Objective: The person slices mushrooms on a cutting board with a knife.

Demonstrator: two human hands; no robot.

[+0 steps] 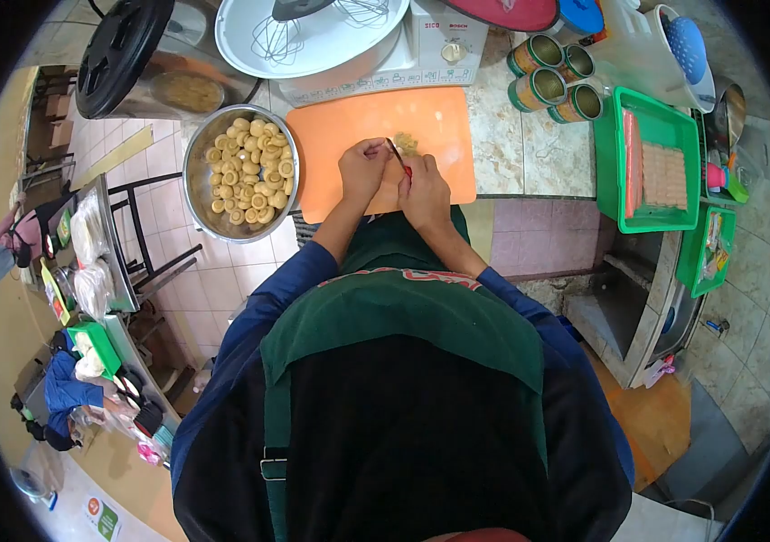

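Note:
An orange cutting board [349,122] lies on the counter in front of me. My left hand [362,169] is closed over a small pale piece of food on the board. My right hand [423,188] grips a small knife [397,155] with a dark blade and red handle, its blade angled toward the left hand. A little heap of chopped pale pieces [406,142] sits on the board just beyond my hands. To the left stands a metal bowl [197,194] filled with several round yellowish mushroom-like pieces [250,170].
A white stand mixer with whisk [376,41] stands behind the board. Several open tins [555,81] sit to the right, then a green tray [609,154] of sausages. A large pot with black lid [145,59] is at far left. Tiled floor lies below.

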